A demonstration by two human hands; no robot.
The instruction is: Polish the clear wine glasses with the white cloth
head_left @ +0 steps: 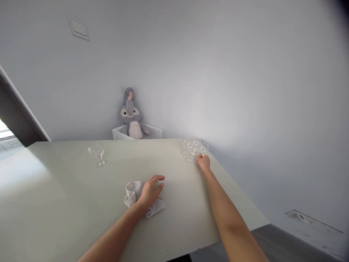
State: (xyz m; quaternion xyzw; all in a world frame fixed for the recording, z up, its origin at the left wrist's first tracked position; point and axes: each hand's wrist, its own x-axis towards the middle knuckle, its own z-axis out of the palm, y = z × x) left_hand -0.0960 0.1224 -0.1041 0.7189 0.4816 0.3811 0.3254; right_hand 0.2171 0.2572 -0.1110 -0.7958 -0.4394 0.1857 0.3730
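Observation:
Several clear stemmed glasses (192, 145) stand bunched together at the far right of the table. My right hand (204, 161) reaches to the near side of this group, its fingers closed round what looks like the stem or foot of one glass. Over a crumpled pale grey cloth (133, 189) in the middle of the table is my left hand (151, 191), thumb and fingers apart, holding nothing; whether its palm touches the cloth I cannot tell. A single stemmed glass (100, 154) stands upright farther off to the left.
The pale table (81, 211) runs up to a grey-white wall (231, 80). Beyond its far edge a grey plush toy (131, 116) sits in a white perforated basket (155, 133). On the left wall is a switch plate (79, 28); a socket panel (302, 218) is low at right.

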